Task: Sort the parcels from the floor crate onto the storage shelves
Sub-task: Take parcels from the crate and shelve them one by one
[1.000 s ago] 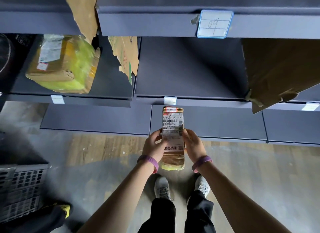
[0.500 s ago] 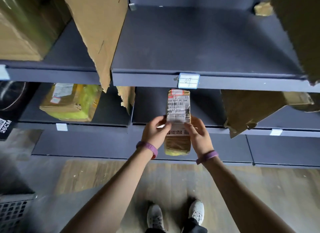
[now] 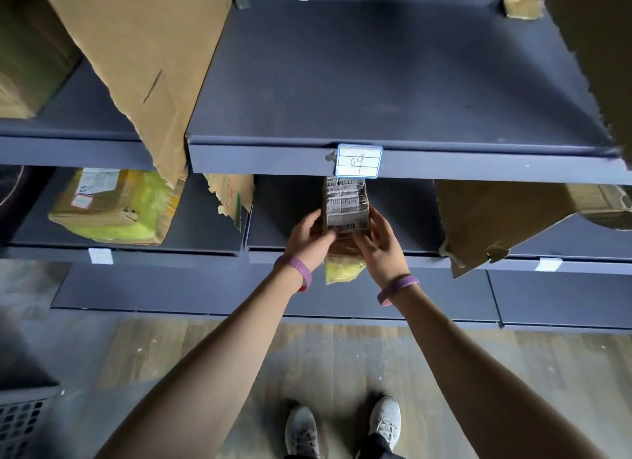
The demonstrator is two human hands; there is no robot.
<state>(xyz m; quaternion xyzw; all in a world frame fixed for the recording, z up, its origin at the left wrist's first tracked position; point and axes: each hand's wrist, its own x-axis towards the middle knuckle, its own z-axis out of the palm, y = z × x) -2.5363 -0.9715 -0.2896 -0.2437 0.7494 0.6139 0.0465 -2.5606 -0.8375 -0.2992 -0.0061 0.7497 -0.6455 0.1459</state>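
A corner of the floor crate shows at the person's left. The left hand and right hand each curl round a long side of one small parcel. Its far end is over the lower shelf, under the tag. It looks light, stiff and tape-slick, so side holds suit it. One yellow-taped parcel lies in the next bay to the left; others may sit unseen.

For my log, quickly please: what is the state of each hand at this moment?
Left hand: closed, fingers curled around the small parcel.
Right hand: closed, holding the same small parcel from the other side.
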